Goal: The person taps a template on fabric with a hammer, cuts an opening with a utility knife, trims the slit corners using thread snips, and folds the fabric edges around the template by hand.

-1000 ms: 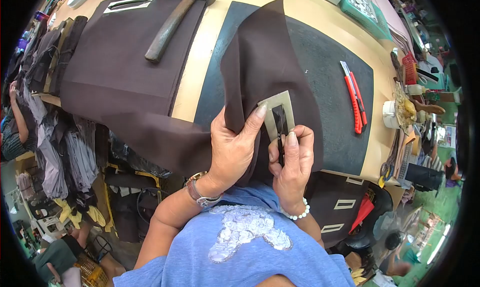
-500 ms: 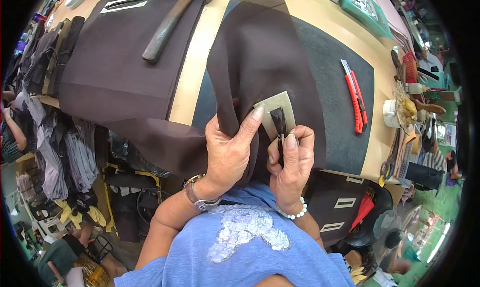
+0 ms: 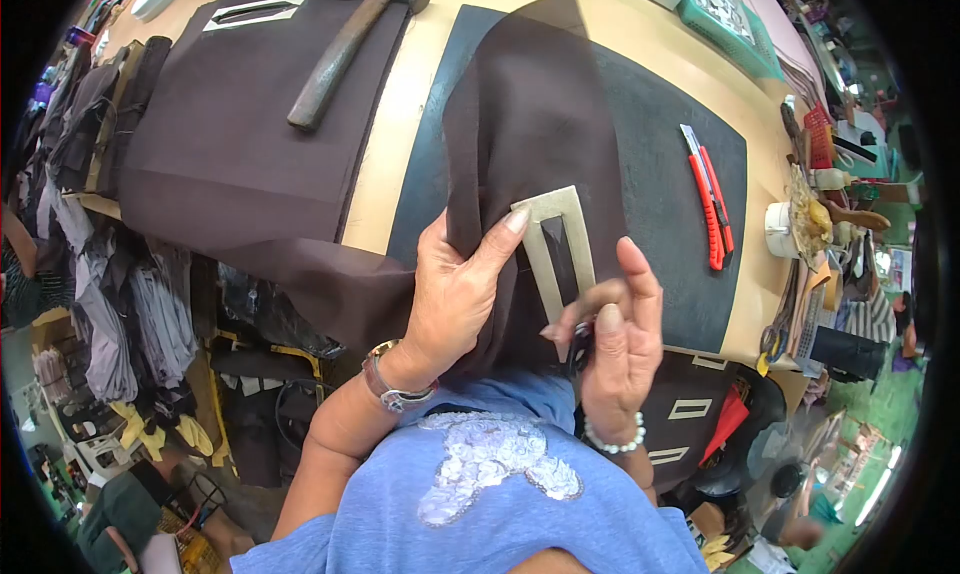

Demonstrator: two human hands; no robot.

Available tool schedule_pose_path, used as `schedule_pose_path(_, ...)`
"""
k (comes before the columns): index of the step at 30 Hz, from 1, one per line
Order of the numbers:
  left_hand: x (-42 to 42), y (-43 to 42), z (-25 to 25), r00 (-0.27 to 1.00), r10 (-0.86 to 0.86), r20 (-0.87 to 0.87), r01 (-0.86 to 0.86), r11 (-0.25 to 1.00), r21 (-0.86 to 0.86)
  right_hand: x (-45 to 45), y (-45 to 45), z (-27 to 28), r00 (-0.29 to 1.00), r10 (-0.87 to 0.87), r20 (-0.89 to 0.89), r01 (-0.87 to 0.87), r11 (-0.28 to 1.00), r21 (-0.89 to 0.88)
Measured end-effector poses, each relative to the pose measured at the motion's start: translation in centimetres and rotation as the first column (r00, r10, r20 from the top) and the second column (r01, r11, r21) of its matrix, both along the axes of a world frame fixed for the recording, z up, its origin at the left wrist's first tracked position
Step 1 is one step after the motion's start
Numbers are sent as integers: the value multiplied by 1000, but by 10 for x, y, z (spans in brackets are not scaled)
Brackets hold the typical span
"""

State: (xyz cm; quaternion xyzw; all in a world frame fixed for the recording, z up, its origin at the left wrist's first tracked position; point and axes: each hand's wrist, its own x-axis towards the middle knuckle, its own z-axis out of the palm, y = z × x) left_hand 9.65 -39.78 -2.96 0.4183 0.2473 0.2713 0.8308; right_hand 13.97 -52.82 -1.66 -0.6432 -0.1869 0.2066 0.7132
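Observation:
A piece of dark brown fabric (image 3: 540,104) rises from my lap over the table edge. On it sits a pale rectangular frame (image 3: 542,269) with a long slot in its middle; dark fabric shows through the slot. My left hand (image 3: 455,294) pinches the fabric, its thumb pressed on the frame's upper left corner and its fingers hidden behind. Beside the frame's lower right end is my right hand (image 3: 620,349), partly blurred. A small black tool (image 3: 580,346) sits in its curled fingers, mostly covered; its exact kind is unclear.
A dark cutting mat (image 3: 680,124) carries a red utility knife (image 3: 708,199). At left, a hammer (image 3: 340,64) rests on stacked brown panels (image 3: 240,144). A white tub (image 3: 781,229) and scissors (image 3: 770,346) are at the right edge, a green basket (image 3: 725,19) at the back.
My right hand has drawn away from the slot, down and to the right, with the black tool. More of the frame shows. The fabric's left fold has shifted right.

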Motion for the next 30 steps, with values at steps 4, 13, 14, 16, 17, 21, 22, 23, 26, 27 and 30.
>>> schedule_pose_path(4,-2,2,0,997,-69,32,69,998,-4,30,-11,12,990,129,53,-126,990,-57)
schedule_pose_path(13,-6,6,-2,984,-175,3,175,984,-8,68,13,10,313,412,856,8,900,-436)
schedule_pose_path(14,-5,7,-2,984,-175,13,175,985,-2,70,16,11,287,411,865,11,902,-432)
schedule_pose_path(16,-5,8,-1,984,-175,32,174,985,10,75,20,11,195,400,896,-13,914,-405)
schedule_pose_path(17,-5,8,-1,981,-192,26,191,981,33,78,21,11,151,393,907,-24,919,-394)
schedule_pose_path(21,-5,9,-3,971,-239,15,236,966,103,79,27,14,216,411,886,-25,909,-416)
schedule_pose_path(22,-5,9,-3,969,-247,17,243,963,116,78,28,15,313,411,856,-50,907,-417)
schedule_pose_path(23,-6,10,-5,964,-265,18,262,960,103,76,30,16,406,408,818,-74,907,-416)
schedule_pose_path(26,-7,11,-6,946,-324,10,322,943,82,72,34,15,699,362,616,-90,900,-427)
schedule_pose_path(27,-8,8,-5,939,-345,-2,344,935,85,71,36,14,786,330,523,-87,896,-435)
schedule_pose_path(30,-7,6,2,938,-342,59,340,940,34,72,37,12,924,143,354,-25,948,-317)
